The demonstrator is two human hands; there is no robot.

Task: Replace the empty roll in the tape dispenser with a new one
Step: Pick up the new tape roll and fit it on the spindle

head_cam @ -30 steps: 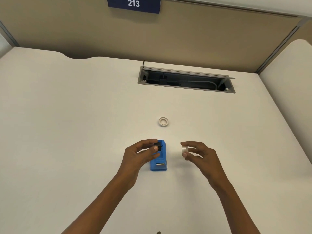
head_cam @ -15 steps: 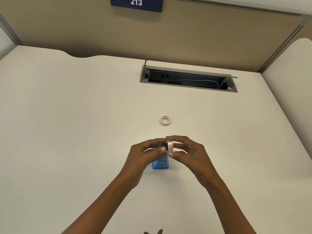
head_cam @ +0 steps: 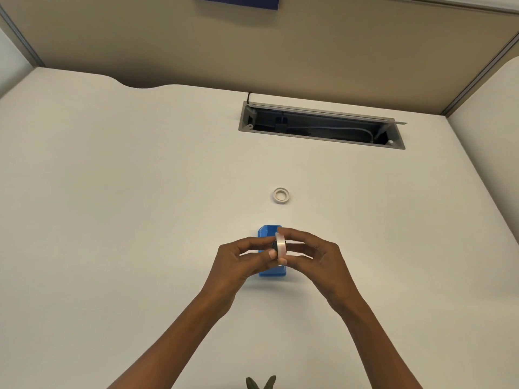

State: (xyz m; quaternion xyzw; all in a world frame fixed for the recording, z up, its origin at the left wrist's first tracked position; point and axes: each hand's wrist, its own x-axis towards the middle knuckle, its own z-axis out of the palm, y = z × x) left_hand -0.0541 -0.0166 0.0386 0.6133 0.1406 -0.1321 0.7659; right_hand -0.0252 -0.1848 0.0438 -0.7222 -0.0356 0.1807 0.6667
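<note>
1. Two hands meet above the dispenser [head_cam: 271, 272], which lies on the desk [head_cam: 112, 220], blue and partly hidden behind the fingers.
2. The right hand [head_cam: 320, 261] pinches the new roll [head_cam: 280, 248] between thumb and fingers, gripping its rim; the roll stands on edge, its flat faces turned left and right.
3. The left hand [head_cam: 238, 262] is closed on a small dark hub [head_cam: 274, 245], pressed against the left face of the roll. How far the hub sits inside the roll cannot be told, since the fingertips cover the joint.
4. Both hands are together, fingertips almost touching around the roll, and held over the middle of the dispenser. Whether roll or hub touches the dispenser cannot be told.
5. The empty roll [head_cam: 281, 195] lies flat on the desk beyond the dispenser, apart from it and from the hands, its hole facing up.
6. Farther back, a cable tray [head_cam: 323, 126] is sunk into the desk with its lid open; a dark plug and a pale cable show inside.
7. A tan partition [head_cam: 252, 46] rises behind the desk, and the lower edge of a blue sign [head_cam: 236, 1] shows at the top.
8. At the bottom edge, two small green leaf-like tips [head_cam: 261, 383] poke into view.
</note>
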